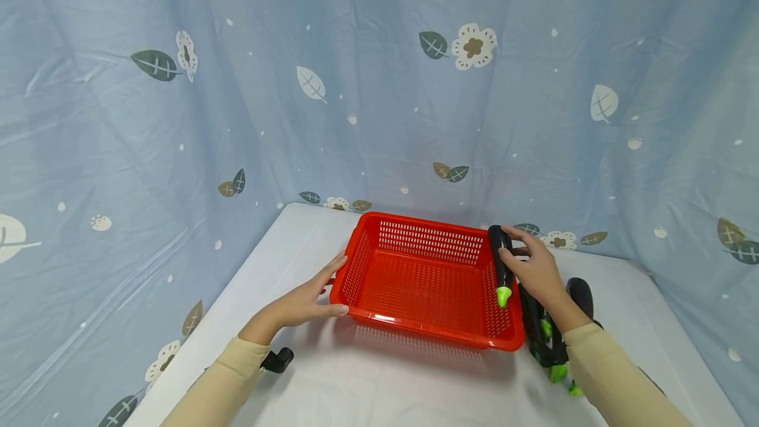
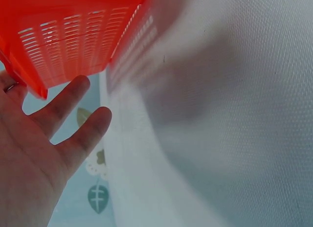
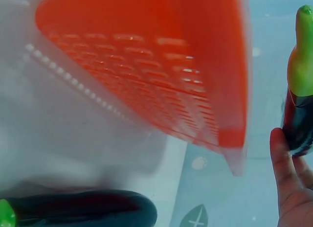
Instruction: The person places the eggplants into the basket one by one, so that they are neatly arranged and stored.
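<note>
One eggplant [image 1: 503,272] in right hand [image 1: 538,272]; basket [image 1: 423,285] interior: head view only.

A person's forearms [image 1: 222,374] reach forward in beige sleeves [image 1: 617,374], wrists bare, the left hand [image 1: 299,300] spreading its straightened fingers [image 2: 83,134] apart from the thumb while the right hand [image 1: 536,275] bends fingers and thumb into a pinching grip.
</note>
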{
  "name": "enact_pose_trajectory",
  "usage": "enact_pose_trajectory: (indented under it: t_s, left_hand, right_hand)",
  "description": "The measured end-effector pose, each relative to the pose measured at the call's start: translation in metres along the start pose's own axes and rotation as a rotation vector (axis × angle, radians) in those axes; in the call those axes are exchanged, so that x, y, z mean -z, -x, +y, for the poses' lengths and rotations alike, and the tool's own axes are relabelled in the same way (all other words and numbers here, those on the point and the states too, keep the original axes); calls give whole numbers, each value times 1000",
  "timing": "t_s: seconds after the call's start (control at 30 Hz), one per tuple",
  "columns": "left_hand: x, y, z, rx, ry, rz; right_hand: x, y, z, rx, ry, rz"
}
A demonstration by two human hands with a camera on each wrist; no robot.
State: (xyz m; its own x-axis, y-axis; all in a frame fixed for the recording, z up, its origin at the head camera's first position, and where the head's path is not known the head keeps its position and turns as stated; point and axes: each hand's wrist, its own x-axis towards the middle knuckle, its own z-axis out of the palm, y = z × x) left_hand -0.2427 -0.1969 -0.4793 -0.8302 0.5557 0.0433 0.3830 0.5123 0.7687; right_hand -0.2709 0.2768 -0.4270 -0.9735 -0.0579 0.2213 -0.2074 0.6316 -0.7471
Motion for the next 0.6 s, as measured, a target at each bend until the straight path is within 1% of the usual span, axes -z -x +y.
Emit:
enact_pose_trajectory:
  t_s: [0.27, 0.43, 0.6]
  left_hand:
    - [0, 0, -1, -14, -8, 6]
    - [0, 1, 1, -1, -6, 6]
    - [0, 1, 3, 4, -5, 4]
  right_hand:
    - [-2, -6, -3, 18, -6, 5]
    - [-2, -10, -8, 41, 4, -1]
    - [-3, -13, -13, 62, -9, 1]
